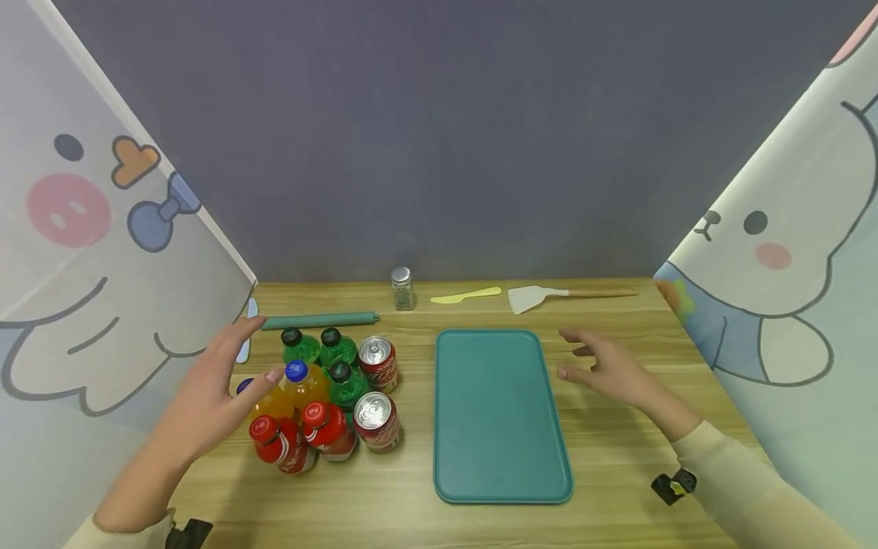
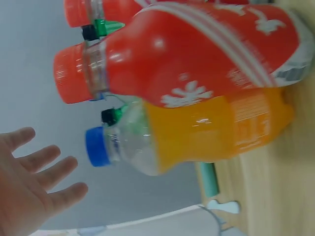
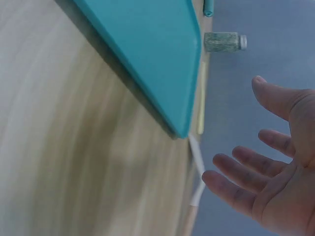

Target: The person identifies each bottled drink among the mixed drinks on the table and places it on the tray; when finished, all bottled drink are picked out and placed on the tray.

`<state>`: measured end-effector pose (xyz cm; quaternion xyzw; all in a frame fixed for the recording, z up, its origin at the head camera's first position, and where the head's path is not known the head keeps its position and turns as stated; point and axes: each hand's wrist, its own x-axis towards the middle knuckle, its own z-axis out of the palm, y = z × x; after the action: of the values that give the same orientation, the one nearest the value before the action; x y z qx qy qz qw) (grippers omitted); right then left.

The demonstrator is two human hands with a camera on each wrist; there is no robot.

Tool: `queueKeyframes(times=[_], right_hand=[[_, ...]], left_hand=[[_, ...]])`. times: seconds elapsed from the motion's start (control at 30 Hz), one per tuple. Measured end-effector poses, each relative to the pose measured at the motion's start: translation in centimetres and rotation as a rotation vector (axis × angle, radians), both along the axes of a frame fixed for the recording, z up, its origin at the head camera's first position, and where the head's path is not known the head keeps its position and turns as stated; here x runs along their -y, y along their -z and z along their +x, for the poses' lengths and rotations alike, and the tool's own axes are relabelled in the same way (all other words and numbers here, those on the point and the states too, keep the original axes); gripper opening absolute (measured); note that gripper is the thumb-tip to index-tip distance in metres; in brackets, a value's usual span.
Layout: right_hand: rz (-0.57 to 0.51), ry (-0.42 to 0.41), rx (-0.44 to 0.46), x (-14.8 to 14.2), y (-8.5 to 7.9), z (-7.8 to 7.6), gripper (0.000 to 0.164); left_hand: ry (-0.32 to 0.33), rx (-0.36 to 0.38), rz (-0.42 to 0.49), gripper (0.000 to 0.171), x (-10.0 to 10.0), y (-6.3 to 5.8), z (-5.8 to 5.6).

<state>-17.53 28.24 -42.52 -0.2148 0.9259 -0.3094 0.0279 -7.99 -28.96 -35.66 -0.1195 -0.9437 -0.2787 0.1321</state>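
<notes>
My left hand (image 1: 218,389) hovers with spread fingers beside the bottle cluster, overlapping an orange-drink bottle (image 2: 202,130) in the head view. Nothing is in its grasp. Red-labelled bottles (image 1: 329,431), a second orange bottle (image 1: 309,387), green bottles (image 1: 338,348) and two soda cans (image 1: 377,421) stand close together on the table's left half. My right hand (image 1: 617,370) is held above the table to the right of a teal tray (image 1: 497,415), its fingers relaxed and holding nothing. In the right wrist view its palm (image 3: 290,201) faces the camera.
Along the back lie a teal stick-like roll (image 1: 321,320), a yellow knife (image 1: 466,296) and a white spatula with a wooden handle (image 1: 528,298). A glass shaker (image 1: 402,290) stands among them. A pale blue utensil (image 1: 243,349) lies at the left edge. Printed walls flank the table.
</notes>
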Motion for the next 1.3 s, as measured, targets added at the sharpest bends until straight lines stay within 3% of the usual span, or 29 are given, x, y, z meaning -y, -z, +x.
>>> queueKeyframes(times=[0.33, 0.63, 0.9, 1.3], right_hand=[[-0.115, 0.042, 0.174, -0.4, 2.9, -0.5, 0.071], [-0.128, 0.083, 0.259, -0.4, 5.4, -0.4, 0.071], [-0.230, 0.105, 0.361, 0.2, 6.4, -0.6, 0.065], [-0.241, 0.141, 0.382, 0.9, 7.1, -0.8, 0.066]], left_hand=[[-0.056, 0.062, 0.067, 0.071, 2.0, 2.9, 1.7], [0.000, 0.102, 0.154, 0.061, 3.9, 5.2, 1.8], [0.000, 0.151, 0.143, 0.048, 4.8, 6.9, 1.6], [0.053, 0.155, 0.246, 0.054, 5.5, 8.5, 1.3]])
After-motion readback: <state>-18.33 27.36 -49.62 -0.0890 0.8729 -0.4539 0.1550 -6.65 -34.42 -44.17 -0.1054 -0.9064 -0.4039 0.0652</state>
